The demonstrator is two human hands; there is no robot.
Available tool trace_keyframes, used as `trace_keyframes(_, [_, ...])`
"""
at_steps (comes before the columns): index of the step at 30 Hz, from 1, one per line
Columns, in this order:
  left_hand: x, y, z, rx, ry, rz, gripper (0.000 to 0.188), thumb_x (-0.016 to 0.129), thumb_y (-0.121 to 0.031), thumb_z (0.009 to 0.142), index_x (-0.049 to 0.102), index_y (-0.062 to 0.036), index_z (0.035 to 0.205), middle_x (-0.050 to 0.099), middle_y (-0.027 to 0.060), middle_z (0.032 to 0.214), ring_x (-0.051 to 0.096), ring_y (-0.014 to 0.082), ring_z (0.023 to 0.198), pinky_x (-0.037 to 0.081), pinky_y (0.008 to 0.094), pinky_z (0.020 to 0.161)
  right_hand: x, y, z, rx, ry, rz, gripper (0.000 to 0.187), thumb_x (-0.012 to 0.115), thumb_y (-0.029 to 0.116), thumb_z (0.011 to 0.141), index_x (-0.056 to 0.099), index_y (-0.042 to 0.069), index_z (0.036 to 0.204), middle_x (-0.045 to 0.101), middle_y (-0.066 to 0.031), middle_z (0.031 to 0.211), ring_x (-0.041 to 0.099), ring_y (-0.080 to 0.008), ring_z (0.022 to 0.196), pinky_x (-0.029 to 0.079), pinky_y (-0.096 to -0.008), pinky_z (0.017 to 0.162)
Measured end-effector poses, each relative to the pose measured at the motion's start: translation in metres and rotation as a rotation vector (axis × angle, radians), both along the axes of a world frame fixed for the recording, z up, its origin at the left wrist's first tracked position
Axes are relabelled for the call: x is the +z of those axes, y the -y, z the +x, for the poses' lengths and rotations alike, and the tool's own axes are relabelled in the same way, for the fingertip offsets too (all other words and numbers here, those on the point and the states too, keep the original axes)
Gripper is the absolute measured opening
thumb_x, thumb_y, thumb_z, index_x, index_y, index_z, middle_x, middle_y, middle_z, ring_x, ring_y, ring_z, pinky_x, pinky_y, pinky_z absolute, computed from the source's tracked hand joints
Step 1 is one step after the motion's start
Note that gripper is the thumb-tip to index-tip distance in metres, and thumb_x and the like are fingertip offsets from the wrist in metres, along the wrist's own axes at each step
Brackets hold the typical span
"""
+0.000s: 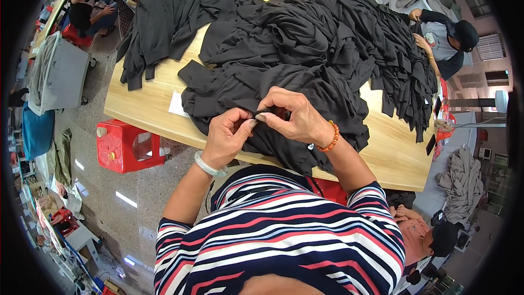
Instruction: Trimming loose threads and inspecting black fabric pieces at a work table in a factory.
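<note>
Both my hands meet close together over the near edge of the wooden table, pinching a dark grey garment. My left hand, with a pale bangle on the wrist, has thumb and forefinger closed on a narrow strip of its cloth. Right beside it, my right hand, wearing an orange bead bracelet, grips the same strip between thumb and fingers. The rest of the garment lies bunched on the table beneath and beyond my hands. Whether anything small sits between my fingertips is hidden.
More dark garments are heaped across the wooden table. A red plastic stool stands on the floor at left, near a grey wheeled bin. One person handles garments at far right; another sits at lower right.
</note>
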State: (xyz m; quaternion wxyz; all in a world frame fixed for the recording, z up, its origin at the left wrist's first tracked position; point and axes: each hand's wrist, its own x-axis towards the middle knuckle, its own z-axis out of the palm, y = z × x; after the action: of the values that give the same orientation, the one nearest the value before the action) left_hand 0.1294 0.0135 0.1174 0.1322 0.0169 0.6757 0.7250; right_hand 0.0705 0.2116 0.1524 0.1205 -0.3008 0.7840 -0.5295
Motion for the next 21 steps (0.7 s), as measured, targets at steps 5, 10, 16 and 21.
trace_keyframes(5, [-0.01,-0.001,-0.001,0.024,-0.012,-0.006,0.014,0.061,-0.012,0.092,0.062,0.0008,0.096,0.062,-0.0008,0.077,0.056,0.0042,0.065,0.046,0.0179,0.058,-0.003,0.0,0.001,0.025,-0.136,0.025,0.014,0.067,-0.002,0.076,0.061,0.001,0.089,0.059,-0.007,0.091,0.06,-0.0161,0.066,0.048,-0.0256,0.057])
trace_keyframes(10, [-0.011,-0.003,-0.002,0.084,0.118,0.085,0.01,0.063,-0.009,0.09,0.064,0.001,0.091,0.062,0.0001,0.075,0.056,0.005,0.063,0.044,0.0192,0.054,-0.011,0.001,0.003,0.096,-0.296,-0.049,0.02,0.068,-0.006,0.073,0.057,0.001,0.088,0.06,-0.011,0.094,0.063,-0.0288,0.077,0.052,-0.0327,0.065])
trace_keyframes(16, [-0.02,-0.001,0.001,0.186,0.003,0.055,0.008,0.063,-0.005,0.089,0.061,-0.0002,0.095,0.063,0.0014,0.079,0.059,0.0086,0.065,0.047,0.02,0.059,-0.015,0.009,0.003,0.07,-0.574,-0.066,0.018,0.067,-0.002,0.072,0.055,0.002,0.084,0.058,-0.0094,0.087,0.061,-0.028,0.073,0.05,-0.0349,0.064])
trace_keyframes(21, [0.016,-0.024,-0.006,0.536,-0.373,0.037,0.023,0.066,0.01,0.075,0.061,0.0016,0.096,0.061,0.007,0.103,0.057,0.0112,0.077,0.048,0.0218,0.068,-0.013,0.009,0.002,0.08,-0.592,-0.091,0.019,0.067,-0.003,0.072,0.057,0.002,0.086,0.059,-0.0089,0.088,0.062,-0.0264,0.072,0.05,-0.0334,0.063])
